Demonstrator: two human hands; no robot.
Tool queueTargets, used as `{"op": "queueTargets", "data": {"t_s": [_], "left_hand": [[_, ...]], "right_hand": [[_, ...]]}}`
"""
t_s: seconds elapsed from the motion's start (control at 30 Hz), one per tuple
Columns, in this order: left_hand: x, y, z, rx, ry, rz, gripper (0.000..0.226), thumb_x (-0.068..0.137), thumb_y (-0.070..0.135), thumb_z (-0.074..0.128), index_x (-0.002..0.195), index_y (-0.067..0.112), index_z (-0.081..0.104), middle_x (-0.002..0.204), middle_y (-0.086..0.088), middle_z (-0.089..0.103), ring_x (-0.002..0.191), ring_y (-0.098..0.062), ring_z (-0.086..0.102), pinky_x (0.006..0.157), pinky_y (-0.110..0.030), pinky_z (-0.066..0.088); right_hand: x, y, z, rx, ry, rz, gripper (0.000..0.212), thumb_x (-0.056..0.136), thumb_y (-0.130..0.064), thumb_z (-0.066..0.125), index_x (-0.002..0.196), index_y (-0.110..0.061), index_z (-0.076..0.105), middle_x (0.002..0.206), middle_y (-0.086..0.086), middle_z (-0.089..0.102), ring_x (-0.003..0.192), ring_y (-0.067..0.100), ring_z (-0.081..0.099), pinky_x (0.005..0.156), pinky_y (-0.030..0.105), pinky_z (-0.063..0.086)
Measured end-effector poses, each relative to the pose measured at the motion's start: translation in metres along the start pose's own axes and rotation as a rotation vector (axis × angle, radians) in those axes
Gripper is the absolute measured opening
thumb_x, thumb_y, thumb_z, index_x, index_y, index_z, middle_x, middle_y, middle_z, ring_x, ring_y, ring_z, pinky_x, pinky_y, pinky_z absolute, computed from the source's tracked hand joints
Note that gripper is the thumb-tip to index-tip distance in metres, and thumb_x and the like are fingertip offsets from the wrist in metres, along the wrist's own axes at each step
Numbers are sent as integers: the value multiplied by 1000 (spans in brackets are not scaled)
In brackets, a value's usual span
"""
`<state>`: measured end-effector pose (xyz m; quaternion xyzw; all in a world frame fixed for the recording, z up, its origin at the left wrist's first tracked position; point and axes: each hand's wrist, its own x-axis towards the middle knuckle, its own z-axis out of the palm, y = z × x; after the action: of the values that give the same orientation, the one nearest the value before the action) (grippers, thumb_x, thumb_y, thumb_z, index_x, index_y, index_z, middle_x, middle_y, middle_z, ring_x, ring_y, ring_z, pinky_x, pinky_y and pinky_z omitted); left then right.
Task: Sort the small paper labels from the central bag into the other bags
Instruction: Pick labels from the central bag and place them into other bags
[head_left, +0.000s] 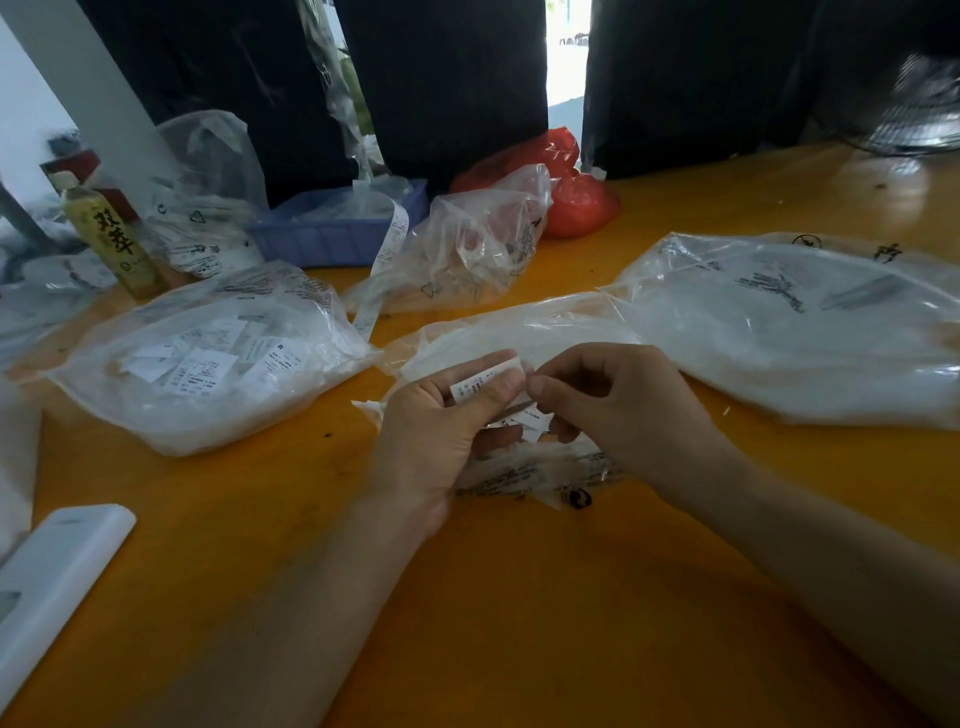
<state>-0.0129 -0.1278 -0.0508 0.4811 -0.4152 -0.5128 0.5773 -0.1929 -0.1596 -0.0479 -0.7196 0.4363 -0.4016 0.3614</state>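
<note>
The central clear bag (524, 332) lies on the orange table, partly under both hands. My left hand (441, 421) pinches a small stack of white paper labels (480, 382) between thumb and fingers. My right hand (618, 405), fingers curled, touches the stack's right edge with its thumb and fingertip; a further label (524, 418) shows beneath it. A clear bag (208, 364) filled with white labels lies to the left. Another large clear bag (795, 322) lies to the right. A crumpled clear bag (467, 244) sits behind the centre.
A blue plastic tray (332, 228) and a red bag (571, 192) stand at the back. A yellow-labelled bottle (111, 239) stands far left beside another clear bag (208, 208). A white flat object (57, 577) lies at the near left. A strip of labels (384, 260) hangs from the tray.
</note>
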Motion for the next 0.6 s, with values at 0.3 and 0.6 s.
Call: {"op": "queueTargets", "data": {"t_s": [0.3,0.6], "left_hand": [[3,0,-4,-54,-72,-23,36,75,33,84,109,19,83,115,-8,80,99,-16,78,68,-20,62],[11,8,-16,108,129,165,29,90,6,77,89,33,85,98,8,81,90,-6,77,76,-19,60]], "right_hand": [[-2,-4,3,-135,21,-88,7,91,-41,71,89,-35,74,72,-29,67,67,0,65,61,16,52],[3,0,-7,-55,107,-31,12,96,-32,68,84,-29,67,75,-15,70,67,7,67,60,15,54]]}}
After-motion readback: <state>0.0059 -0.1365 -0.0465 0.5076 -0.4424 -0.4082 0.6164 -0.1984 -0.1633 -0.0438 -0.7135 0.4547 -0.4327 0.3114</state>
